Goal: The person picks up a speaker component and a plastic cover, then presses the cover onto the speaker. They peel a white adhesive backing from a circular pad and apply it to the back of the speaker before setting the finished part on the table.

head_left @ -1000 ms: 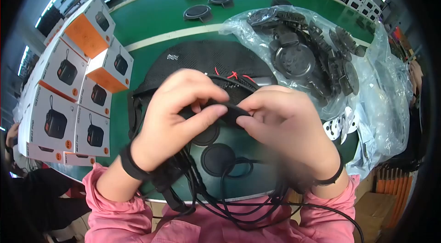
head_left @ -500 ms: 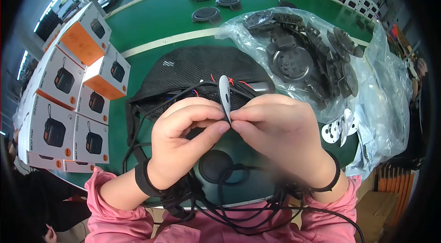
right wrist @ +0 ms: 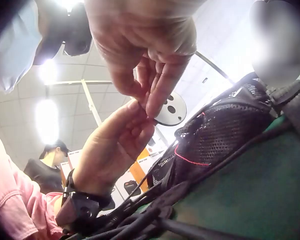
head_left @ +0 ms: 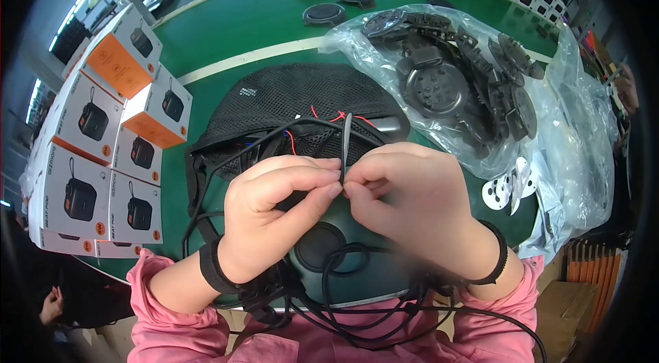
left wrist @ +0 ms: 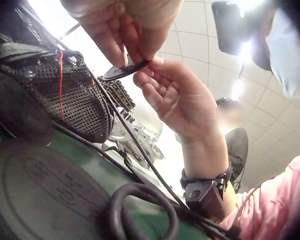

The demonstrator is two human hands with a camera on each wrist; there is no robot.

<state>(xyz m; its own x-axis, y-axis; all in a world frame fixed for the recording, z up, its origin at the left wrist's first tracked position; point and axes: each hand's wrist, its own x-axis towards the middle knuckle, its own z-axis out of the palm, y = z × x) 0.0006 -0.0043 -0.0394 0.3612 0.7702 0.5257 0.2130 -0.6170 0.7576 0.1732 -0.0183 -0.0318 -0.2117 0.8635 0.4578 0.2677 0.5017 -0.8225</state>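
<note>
Both hands hold a thin round pad (head_left: 347, 135) upright, nearly edge-on, above the front of a black mesh bag. One face is black in the left wrist view (left wrist: 121, 73); the other is white with dark holes in the right wrist view (right wrist: 174, 115). My left hand (head_left: 278, 198) pinches its near edge between thumb and fingers. Close against it, my right hand (head_left: 415, 191) pinches that same edge with thumb and forefinger. Below, a black round pad (head_left: 317, 250) lies on the green table, partly under a looped cable (head_left: 353, 248).
The mesh bag (head_left: 295, 92) has red threads and cables. White-and-orange boxes (head_left: 81, 191) are stacked at left. To the right, a clear plastic bag (head_left: 576, 123) holds black round parts (head_left: 436, 92), beside white perforated discs (head_left: 495, 195). Several black round parts (head_left: 324, 14) sit farther back.
The pad turned from its black face showing to standing upright, edge-on, between the hands. Since half a second ago it has turned slightly, showing less white, and the right fingers have curled more.
</note>
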